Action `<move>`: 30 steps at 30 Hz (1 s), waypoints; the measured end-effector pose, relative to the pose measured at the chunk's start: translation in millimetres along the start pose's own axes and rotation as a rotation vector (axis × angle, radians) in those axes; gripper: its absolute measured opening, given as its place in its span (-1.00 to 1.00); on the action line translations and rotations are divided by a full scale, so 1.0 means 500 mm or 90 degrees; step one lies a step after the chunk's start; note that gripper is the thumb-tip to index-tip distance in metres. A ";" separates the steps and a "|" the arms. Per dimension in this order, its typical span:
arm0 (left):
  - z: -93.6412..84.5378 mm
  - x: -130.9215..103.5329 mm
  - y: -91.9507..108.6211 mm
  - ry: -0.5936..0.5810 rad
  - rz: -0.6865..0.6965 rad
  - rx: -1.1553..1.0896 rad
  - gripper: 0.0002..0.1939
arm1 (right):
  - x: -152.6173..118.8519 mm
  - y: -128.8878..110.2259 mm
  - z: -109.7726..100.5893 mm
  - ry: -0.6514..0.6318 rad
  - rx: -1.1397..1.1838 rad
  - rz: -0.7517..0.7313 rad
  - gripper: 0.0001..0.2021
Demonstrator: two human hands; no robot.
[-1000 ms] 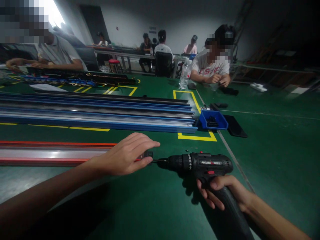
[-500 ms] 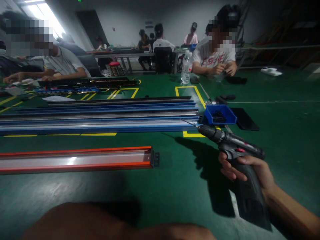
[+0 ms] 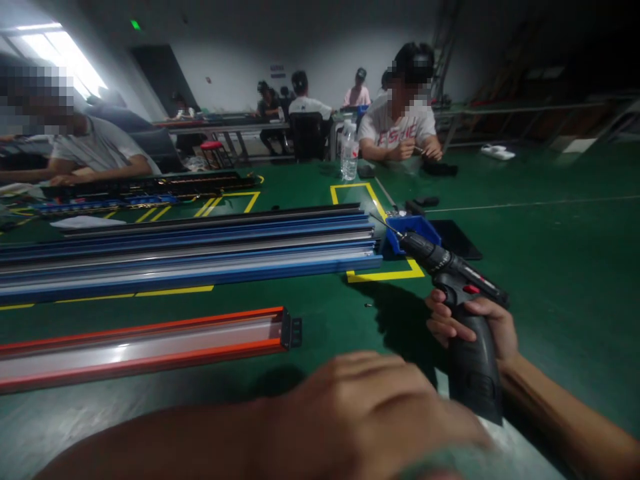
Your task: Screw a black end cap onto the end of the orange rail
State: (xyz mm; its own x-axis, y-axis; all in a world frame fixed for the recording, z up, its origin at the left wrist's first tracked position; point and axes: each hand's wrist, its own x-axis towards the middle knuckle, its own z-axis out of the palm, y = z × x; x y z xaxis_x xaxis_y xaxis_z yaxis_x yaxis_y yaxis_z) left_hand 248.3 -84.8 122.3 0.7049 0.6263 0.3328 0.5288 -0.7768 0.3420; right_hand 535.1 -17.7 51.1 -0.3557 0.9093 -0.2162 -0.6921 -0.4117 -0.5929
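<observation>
Your right hand (image 3: 501, 333) is clamping the drill (image 3: 463, 269) by its grip, holding it raised off the bench (image 3: 560, 267), with the bit (image 3: 387, 225) pointing forward and left. Your left hand (image 3: 375, 407) is occupying the near foreground, blurred, back uppermost, apart from the right; whether it is gripping anything cannot be told. The rail (image 3: 150, 347) is lying on the bench, forward and left of both hands, its long axis running roughly left to right. Its cap (image 3: 291, 329) is facing right. Your left hand is appearing nearer to it.
</observation>
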 end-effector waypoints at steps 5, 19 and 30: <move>0.057 0.095 -0.124 -0.074 -0.123 0.191 -0.74 | 0.003 0.002 -0.001 -0.043 -0.010 -0.013 -0.77; 0.198 0.104 -0.173 -0.053 -0.140 0.221 -0.76 | 0.012 0.025 -0.015 -0.108 0.000 0.072 -0.75; 0.133 0.034 -0.097 -0.042 0.010 0.199 -0.89 | 0.006 0.045 0.002 -0.062 -0.092 0.067 -0.79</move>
State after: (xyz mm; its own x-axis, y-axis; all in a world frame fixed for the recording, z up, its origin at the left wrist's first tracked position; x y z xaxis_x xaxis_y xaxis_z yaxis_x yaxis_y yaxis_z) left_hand 266.0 -40.9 52.8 0.7382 0.6162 0.2745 0.6298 -0.7753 0.0468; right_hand 517.9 -24.3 37.9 -0.4852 0.8486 -0.2109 -0.5533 -0.4848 -0.6774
